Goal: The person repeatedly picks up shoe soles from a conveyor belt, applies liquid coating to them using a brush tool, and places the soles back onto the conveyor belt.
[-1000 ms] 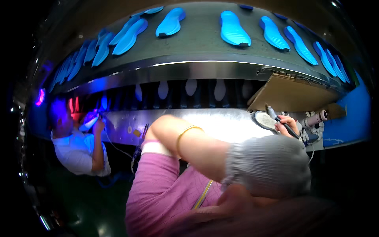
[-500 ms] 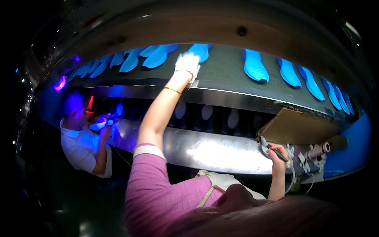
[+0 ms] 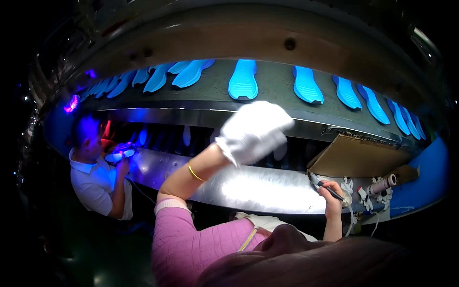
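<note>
My left hand (image 3: 256,130), in a white glove, is in the air over the metal front edge of the upper belt. Motion smears its fingers, so I cannot tell whether it holds anything. Just beyond it a bright blue shoe sole (image 3: 243,81) lies flat on the dark belt (image 3: 275,86), apart from the glove. My bare right hand (image 3: 330,194) is closed round a slim brush-like tool (image 3: 335,194) with a black handle and a grey end, low over the right part of the shiny metal ledge (image 3: 258,186).
More blue soles lie along the belt, one of them (image 3: 307,85) to the right. A cardboard flap (image 3: 363,155) leans behind my right hand. A pink roll (image 3: 384,183) and white cords are beside it. A co-worker (image 3: 98,177) at the left holds a sole under violet light.
My left hand has come back off the belt toward me and to the right. The sole it was touching now lies straighter and nearer the belt's front edge. My right hand has barely shifted.
</note>
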### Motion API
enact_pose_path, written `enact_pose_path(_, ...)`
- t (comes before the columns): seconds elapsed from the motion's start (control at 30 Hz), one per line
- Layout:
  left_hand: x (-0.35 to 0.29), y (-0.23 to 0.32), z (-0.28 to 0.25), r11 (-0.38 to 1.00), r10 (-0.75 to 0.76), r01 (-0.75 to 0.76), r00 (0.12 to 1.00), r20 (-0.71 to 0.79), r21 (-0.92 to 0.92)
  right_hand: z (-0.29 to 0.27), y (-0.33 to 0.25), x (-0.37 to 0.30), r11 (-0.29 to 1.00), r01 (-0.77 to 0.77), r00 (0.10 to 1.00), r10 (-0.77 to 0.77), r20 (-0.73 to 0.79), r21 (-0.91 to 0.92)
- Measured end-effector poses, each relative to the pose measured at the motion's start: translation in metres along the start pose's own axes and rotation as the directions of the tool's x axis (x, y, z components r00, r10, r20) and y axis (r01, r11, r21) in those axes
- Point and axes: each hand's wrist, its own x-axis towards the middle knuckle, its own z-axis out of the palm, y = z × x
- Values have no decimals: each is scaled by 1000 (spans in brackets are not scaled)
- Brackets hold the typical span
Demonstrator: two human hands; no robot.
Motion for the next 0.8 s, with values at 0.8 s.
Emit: enact_pose_path(0.8,-123,-180,-109,697,-483,421,874,-53,580,38,15,17,999,-39,998,40,-50,11)
